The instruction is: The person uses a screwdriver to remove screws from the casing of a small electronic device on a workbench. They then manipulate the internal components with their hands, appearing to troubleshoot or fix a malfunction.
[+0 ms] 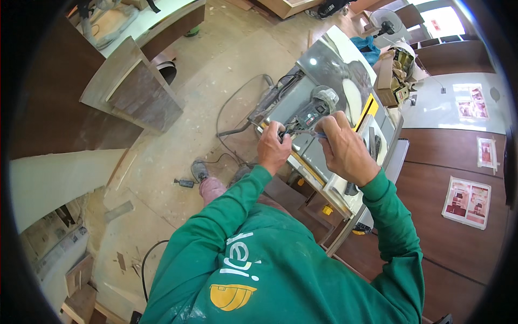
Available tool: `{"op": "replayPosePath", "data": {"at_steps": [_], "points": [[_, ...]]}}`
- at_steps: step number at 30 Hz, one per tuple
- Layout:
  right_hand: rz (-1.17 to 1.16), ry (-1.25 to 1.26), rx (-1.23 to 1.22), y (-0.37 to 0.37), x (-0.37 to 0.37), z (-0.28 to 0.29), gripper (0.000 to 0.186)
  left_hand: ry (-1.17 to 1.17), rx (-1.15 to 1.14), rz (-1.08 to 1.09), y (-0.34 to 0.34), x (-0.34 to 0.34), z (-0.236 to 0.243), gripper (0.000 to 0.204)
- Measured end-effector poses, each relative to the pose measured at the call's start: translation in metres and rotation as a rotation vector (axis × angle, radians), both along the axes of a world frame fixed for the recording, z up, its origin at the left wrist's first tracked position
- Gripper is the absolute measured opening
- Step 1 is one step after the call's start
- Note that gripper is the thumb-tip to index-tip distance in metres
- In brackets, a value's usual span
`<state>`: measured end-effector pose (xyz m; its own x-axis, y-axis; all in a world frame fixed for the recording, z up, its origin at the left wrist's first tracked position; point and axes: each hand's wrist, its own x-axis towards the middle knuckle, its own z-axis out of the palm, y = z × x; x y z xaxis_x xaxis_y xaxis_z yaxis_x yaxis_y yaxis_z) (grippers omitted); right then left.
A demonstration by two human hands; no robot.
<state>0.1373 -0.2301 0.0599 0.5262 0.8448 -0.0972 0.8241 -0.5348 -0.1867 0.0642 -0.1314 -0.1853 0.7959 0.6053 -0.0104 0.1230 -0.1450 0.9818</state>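
Observation:
A dark power tool [310, 116] with a round grey guard, resembling an angle grinder, lies on the grey-topped bench [308, 86]. My left hand [274, 148] is closed at the near end of it, fingers pinched on a small dark part I cannot make out. Across from it, my right hand [348, 148] grips a slim tool [320, 134] with a bluish handle, like a screwdriver. Its thin shaft points left toward my left fingertips. My fingers hide most of the handle and the spot where the tip meets the other part.
A yellow-edged strip [367, 112] and dark metal pieces [374, 143] lie right of the power tool. A cable [221, 116] loops over the floor on the left. Wooden panels [140, 94] stand farther left; a fan [384, 24] is at the far right. Brown wall panels [431, 178] border the right.

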Motion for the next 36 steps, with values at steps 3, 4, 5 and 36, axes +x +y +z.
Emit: {"op": "replayPosePath", "data": {"at_steps": [3, 4, 5, 36], "points": [[-0.092, 0.015, -0.078, 0.001, -0.001, -0.003, 0.023, 0.03, -0.019, -0.035, 0.002, -0.002, 0.006, 0.019], [-0.146, 0.021, -0.116, 0.004, -0.003, -0.003, 0.022, 0.049, -0.03, -0.05, 0.003, -0.002, 0.008, 0.019], [-0.201, 0.026, -0.154, 0.006, -0.003, -0.002, 0.021, 0.042, -0.014, -0.034, 0.002, -0.003, 0.007, 0.018], [0.088, -0.103, -0.088, 0.02, -0.007, 0.012, 0.022, 0.044, -0.164, -0.118, 0.018, -0.003, 0.006, 0.018]]}}
